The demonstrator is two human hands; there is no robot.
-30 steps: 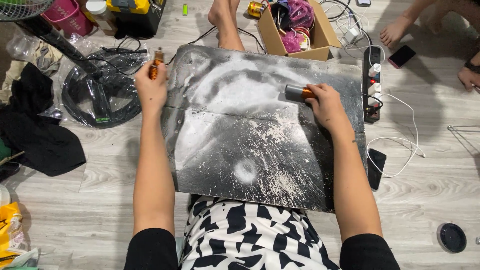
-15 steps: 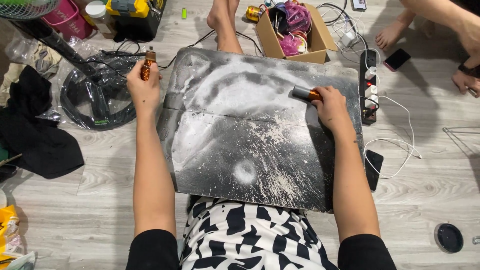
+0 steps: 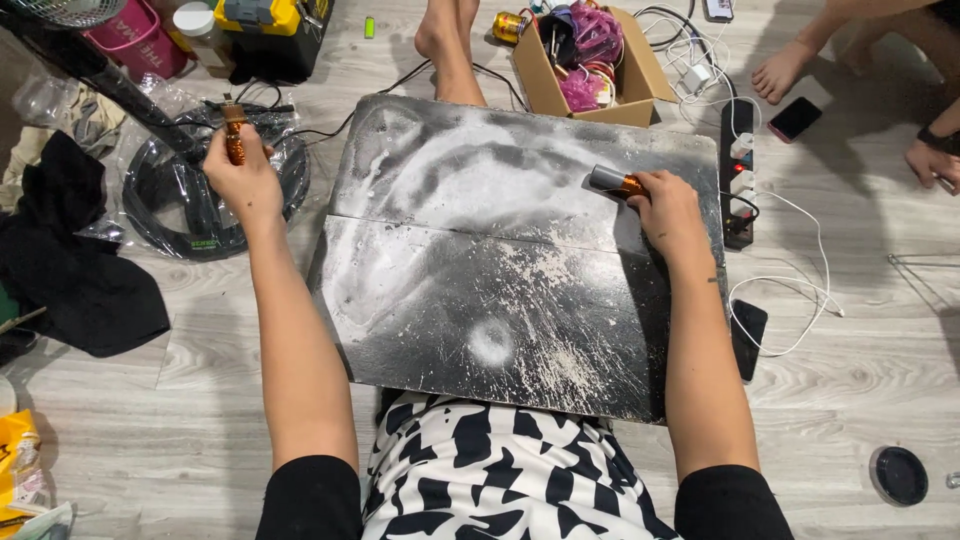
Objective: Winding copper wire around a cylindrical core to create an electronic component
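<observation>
Wood floor [image 3: 850, 400], person seated w/ big black board [image 3: 480, 300] across lap, dusted white, seam across the middle. Black coiled hose [image 3: 160, 210] in plastic lies left of board; cardboard box [image 3: 620, 90] w/ pink stuff beyond far edge; power strip [image 3: 738, 180] along right edge, phone [image 3: 748, 338] just below it. Left hand [image 3: 240, 180] raised off board over hose, fist closed round small orange-brown tool [image 3: 234, 135], upright. Right hand [image 3: 668, 208] rests on board's upper right, fingers wrapped round grey-tipped orange cylinder [image 3: 612, 181] lying on its side.
</observation>
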